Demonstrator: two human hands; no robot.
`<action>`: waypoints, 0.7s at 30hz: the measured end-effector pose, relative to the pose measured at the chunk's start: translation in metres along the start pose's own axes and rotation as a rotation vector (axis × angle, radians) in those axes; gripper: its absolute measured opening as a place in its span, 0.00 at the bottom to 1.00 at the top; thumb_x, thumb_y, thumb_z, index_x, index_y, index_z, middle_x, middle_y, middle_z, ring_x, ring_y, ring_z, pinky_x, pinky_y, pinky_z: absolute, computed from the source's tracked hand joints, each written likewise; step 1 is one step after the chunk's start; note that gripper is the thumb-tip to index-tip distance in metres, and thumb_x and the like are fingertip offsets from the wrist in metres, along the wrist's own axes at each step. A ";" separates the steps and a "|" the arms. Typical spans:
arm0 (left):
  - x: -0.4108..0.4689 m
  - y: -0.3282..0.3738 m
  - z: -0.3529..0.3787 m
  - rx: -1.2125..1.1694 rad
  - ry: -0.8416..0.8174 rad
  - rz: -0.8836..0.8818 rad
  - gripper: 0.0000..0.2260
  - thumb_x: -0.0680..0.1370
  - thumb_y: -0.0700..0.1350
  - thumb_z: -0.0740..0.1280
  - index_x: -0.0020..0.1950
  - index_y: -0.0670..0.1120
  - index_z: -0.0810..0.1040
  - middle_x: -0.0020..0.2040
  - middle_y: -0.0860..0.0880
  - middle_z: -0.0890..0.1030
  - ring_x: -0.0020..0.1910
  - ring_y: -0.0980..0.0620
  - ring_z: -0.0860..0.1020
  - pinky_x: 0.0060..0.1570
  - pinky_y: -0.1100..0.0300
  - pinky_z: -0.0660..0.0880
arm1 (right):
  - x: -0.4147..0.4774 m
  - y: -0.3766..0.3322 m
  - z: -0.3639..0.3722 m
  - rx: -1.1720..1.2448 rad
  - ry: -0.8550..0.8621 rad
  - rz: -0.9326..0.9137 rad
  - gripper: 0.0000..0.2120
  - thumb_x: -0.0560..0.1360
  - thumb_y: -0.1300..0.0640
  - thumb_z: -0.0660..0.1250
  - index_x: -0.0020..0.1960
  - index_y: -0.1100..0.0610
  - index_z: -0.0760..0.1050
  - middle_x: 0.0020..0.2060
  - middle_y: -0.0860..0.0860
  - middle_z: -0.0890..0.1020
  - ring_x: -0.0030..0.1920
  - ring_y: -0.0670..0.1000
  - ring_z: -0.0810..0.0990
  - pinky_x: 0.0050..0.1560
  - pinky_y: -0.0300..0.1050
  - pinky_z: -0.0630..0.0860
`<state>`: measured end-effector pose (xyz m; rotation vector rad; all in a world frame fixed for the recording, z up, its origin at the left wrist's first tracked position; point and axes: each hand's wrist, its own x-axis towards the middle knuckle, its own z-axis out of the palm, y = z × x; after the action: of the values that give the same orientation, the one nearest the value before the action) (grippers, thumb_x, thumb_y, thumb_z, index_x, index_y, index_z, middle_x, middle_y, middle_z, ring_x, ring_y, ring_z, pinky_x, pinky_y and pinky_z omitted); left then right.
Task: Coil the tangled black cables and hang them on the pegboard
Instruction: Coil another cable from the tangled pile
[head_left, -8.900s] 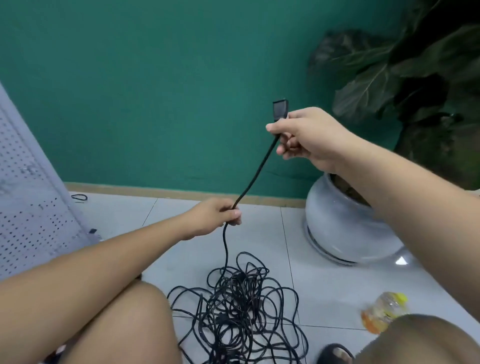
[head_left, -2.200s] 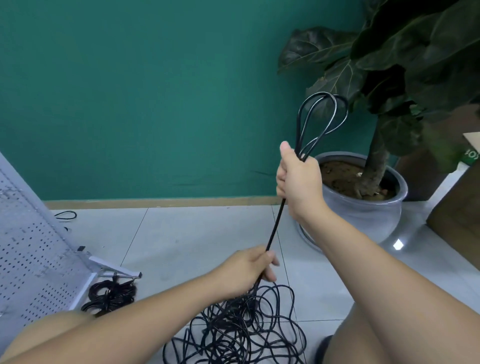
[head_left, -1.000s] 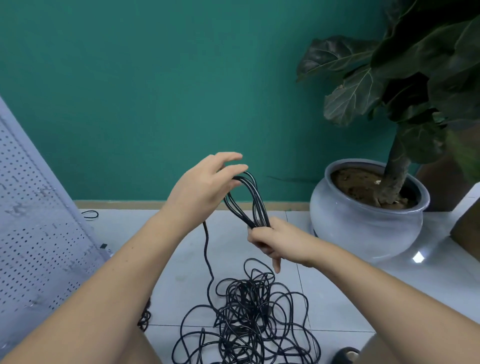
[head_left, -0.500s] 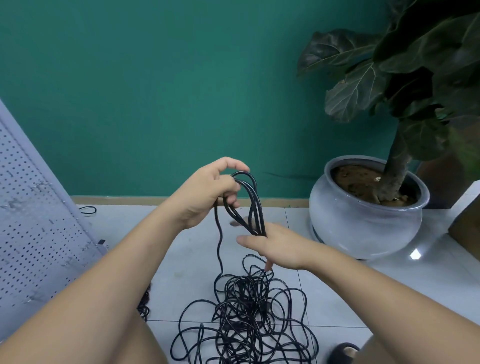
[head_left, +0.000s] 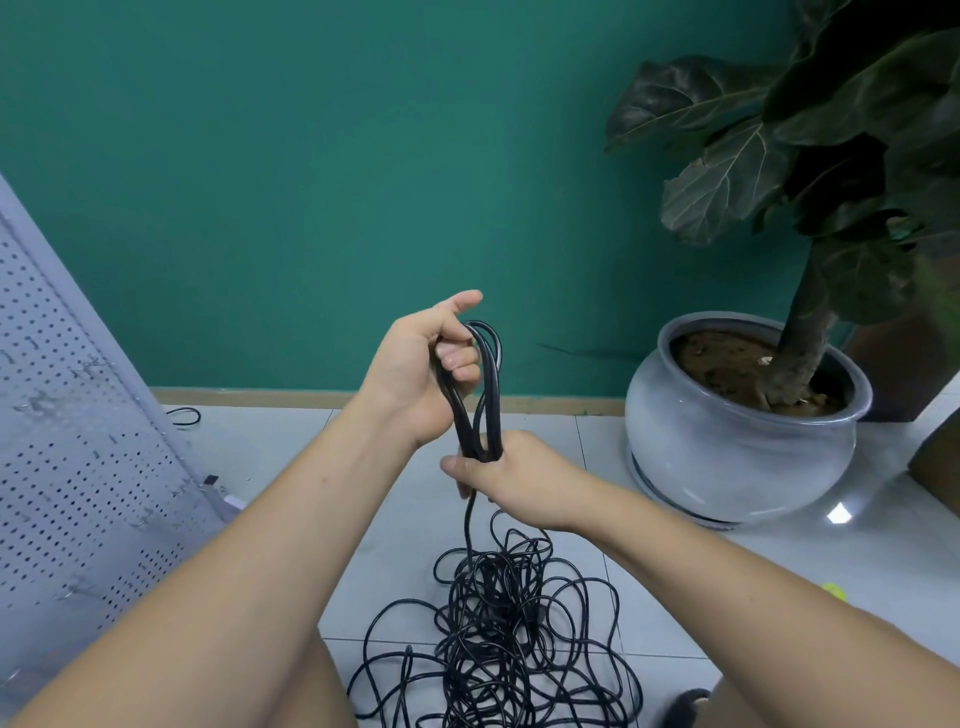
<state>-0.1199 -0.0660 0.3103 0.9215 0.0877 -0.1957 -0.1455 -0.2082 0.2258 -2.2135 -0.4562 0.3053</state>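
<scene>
My left hand: my left hand (head_left: 415, 374) is raised in front of me, its fingers curled round the top of the cable loops (head_left: 494, 384); one digit sticks out straight above the bend and holds nothing.
My right hand: my right hand (head_left: 514, 478) sits just below the left one, closed in a fist round the bottom of the same loops, knuckles turned to the left.
Cable loops: a few long, narrow turns of black cable stand upright between my two hands, in the air above the floor (head_left: 291, 452).
Loose strand: a single strand drops from under my right fist straight down into the tangled pile (head_left: 498, 634).
Tangled pile: a mass of black cable lies on the pale floor tiles between my knees, directly below my hands.
Pegboard: the grey pegboard (head_left: 78, 441) leans at the left edge, well apart from the loops; I cannot tell what it rests against.
Small cable: a small black cable loop (head_left: 184, 415) lies on the floor beside the pegboard, near the wall.
Plant pot: a round grey plant pot (head_left: 727, 457) holding a large-leaved plant (head_left: 727, 171) stands on the floor to my right, against the green wall.
</scene>
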 end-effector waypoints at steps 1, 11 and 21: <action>0.001 0.001 0.000 -0.014 0.007 -0.001 0.19 0.78 0.33 0.57 0.64 0.43 0.79 0.36 0.51 0.54 0.27 0.55 0.58 0.27 0.64 0.60 | 0.000 -0.002 0.001 -0.003 0.015 0.001 0.21 0.83 0.40 0.66 0.39 0.54 0.81 0.33 0.46 0.81 0.36 0.49 0.77 0.45 0.51 0.77; 0.010 0.007 -0.003 -0.029 0.052 0.028 0.18 0.77 0.34 0.57 0.62 0.42 0.79 0.33 0.52 0.56 0.26 0.54 0.58 0.26 0.63 0.60 | 0.002 -0.016 0.006 -0.005 0.095 0.022 0.19 0.84 0.43 0.65 0.45 0.58 0.76 0.38 0.52 0.84 0.40 0.54 0.80 0.45 0.48 0.76; 0.020 0.004 -0.015 0.491 -0.076 0.241 0.14 0.81 0.38 0.63 0.66 0.45 0.78 0.42 0.47 0.79 0.38 0.50 0.78 0.42 0.56 0.75 | 0.008 -0.010 0.013 0.364 0.145 0.044 0.21 0.84 0.45 0.67 0.37 0.49 0.64 0.25 0.45 0.67 0.24 0.50 0.66 0.33 0.49 0.70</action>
<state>-0.0990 -0.0543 0.3008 1.4013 -0.1486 -0.0248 -0.1450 -0.1905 0.2250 -1.8755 -0.2500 0.2283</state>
